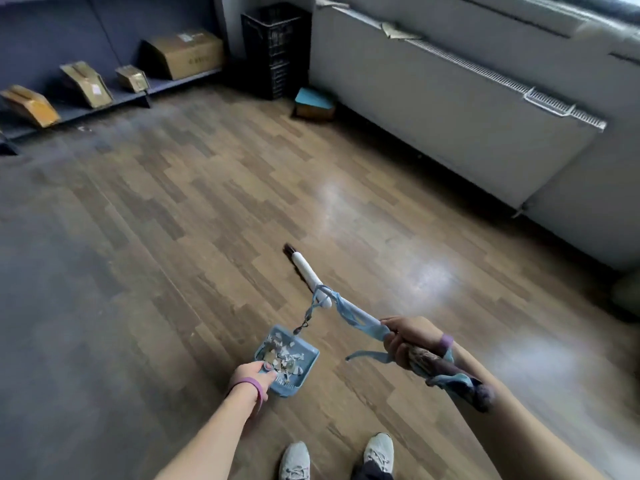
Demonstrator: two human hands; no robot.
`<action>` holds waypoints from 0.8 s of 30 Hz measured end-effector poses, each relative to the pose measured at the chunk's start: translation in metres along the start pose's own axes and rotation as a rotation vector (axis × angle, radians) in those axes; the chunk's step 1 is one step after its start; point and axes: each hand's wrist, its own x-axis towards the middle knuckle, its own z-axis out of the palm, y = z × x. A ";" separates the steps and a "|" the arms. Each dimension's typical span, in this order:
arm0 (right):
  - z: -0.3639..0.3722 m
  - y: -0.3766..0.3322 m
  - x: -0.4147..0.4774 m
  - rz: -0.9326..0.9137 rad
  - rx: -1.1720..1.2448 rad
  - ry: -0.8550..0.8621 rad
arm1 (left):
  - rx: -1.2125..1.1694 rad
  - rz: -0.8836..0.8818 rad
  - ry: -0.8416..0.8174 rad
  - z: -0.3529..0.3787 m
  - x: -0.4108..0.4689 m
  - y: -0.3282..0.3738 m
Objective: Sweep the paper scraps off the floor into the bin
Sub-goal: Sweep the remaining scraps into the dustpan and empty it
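Nearest the camera stood the person's two pale shoes [337,459] on the wood-patterned floor [207,209]. Just ahead, the left hand [252,375] was closed on the rear edge of a small blue dustpan [287,362], held just above the floor and roughly level. The paper scraps [282,355] lay heaped in its tray, white and grey, torn small. They looked nearly weightless and loose, so a tilt or a quick swing would probably spill them; keeping the pan level by its back edge seemed the safe hold.

The right hand [410,341] was wrapped around the broom handle [436,363], where blue ribbon [363,323] was tied around the shaft and trailed off in loose ends. The two hands were well apart, each clamped on its own tool. The broom [304,268] reached forward and left, its white section ending in a dark brush head; whether the bristles touched the floor could not be told. A thin cord ran from the shaft down to the dustpan, so the two would likely tug on each other if pulled apart.

The floor ahead looked smooth, glossy where window light struck it, and showed no scraps still lying on it. Farther off, a white radiator [450,98] lined the right wall, a blue-topped box [315,103] sat at its near corner, and a tall black bin [273,50] stood in the far corner, well away from the dustpan. Cardboard boxes [183,55] rested on a low dark shelf [114,98] at the left.
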 end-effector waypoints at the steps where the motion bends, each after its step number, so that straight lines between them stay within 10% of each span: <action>1: -0.009 -0.004 -0.010 -0.018 0.030 -0.007 | -0.002 0.018 -0.002 0.006 -0.004 0.011; 24: -0.303 -0.050 -0.077 -0.115 0.286 0.159 | -0.069 0.317 -0.185 0.229 -0.060 0.288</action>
